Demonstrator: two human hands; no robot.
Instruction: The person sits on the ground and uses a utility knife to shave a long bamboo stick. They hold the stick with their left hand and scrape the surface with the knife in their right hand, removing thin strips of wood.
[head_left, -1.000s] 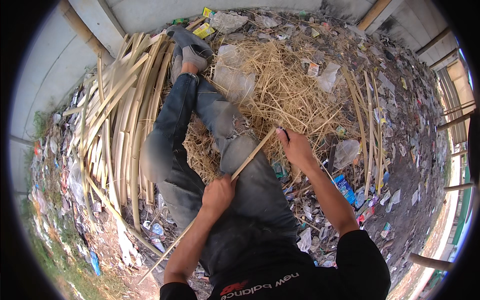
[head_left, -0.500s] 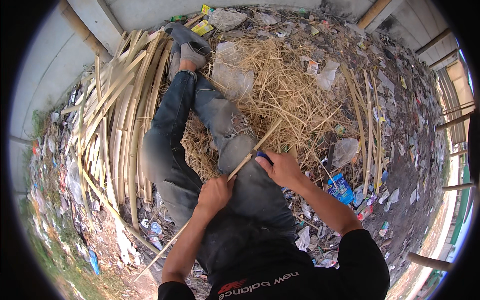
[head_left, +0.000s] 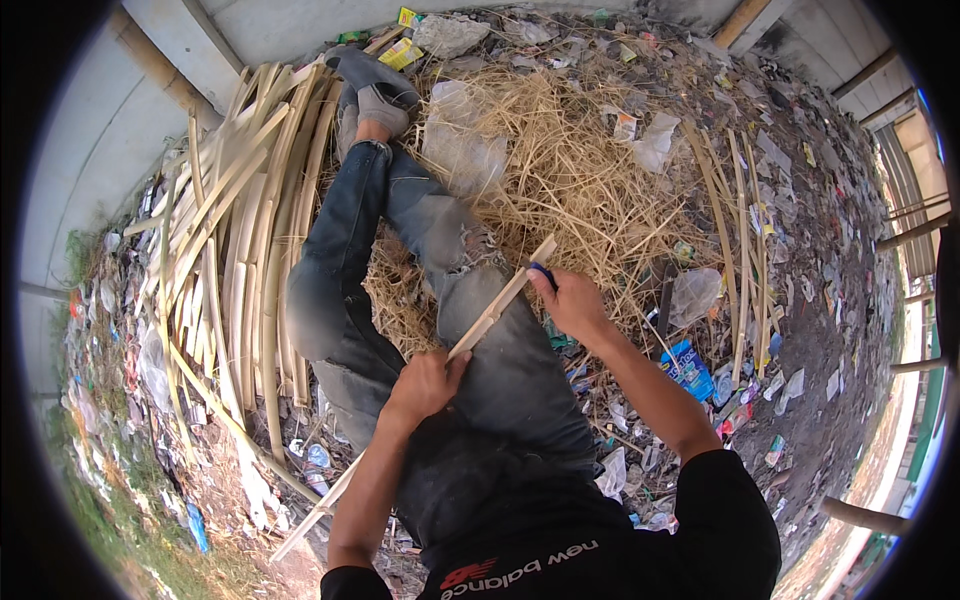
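A long pale bamboo strip (head_left: 503, 298) slants over my thigh, its far end above my right knee and its near end low at the left. My left hand (head_left: 424, 386) is closed round it near the middle. My right hand (head_left: 574, 305), beside the strip's far end, is closed on a knife with a dark blue handle (head_left: 542, 274). The blade is mostly hidden, and I cannot tell whether it touches the strip. Thin shavings (head_left: 590, 180) are heaped beyond my knees.
A pile of split bamboo strips (head_left: 255, 260) lies to the left of my crossed legs. More strips (head_left: 740, 255) lie at the right. Litter covers the ground, with a blue plastic packet (head_left: 687, 372) near my right forearm. A pale wall (head_left: 95, 170) stands at the left.
My right hand has moved with the knife away from me, toward the strip's far end. The strip has turned and shows a wider face. My left hand has shifted slightly.
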